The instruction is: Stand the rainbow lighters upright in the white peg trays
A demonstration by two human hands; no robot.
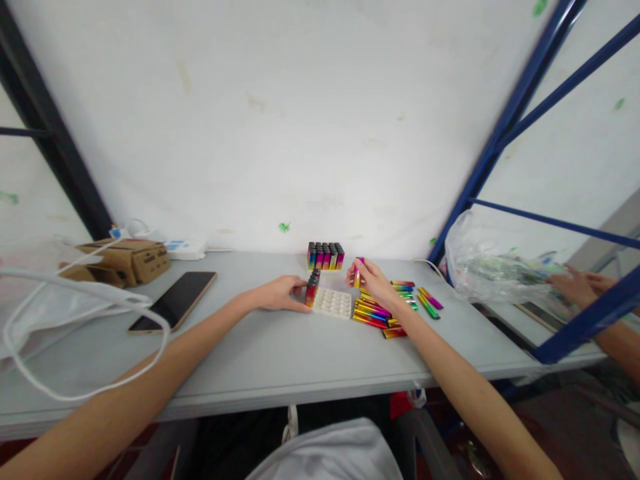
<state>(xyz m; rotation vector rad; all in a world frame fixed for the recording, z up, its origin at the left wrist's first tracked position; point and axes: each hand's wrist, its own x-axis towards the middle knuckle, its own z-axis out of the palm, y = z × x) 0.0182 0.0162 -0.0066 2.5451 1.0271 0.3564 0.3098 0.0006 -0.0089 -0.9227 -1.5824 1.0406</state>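
A white tray (334, 304) with rows of round sockets lies on the table, and one row of upright lighters (313, 288) with black tops fills its left side. My left hand (284, 293) curls round that left end, thumb in front and fingers behind, gripping the tray beside the row. Above the tray's right side, my right hand (371, 279) pinches a single pink-and-gold lighter (358, 272), held upright. Under and beside my right forearm lies a loose pile of shiny lighters (371, 312) in gold, red, blue and green.
A full block of upright lighters (326, 257) stands near the wall. A phone (175, 301), a cardboard box (131, 259) and a white cable (90, 395) are on the left. To the right are a blue metal frame (481, 175), a clear plastic bag (470, 263) and another person's hands (580, 283).
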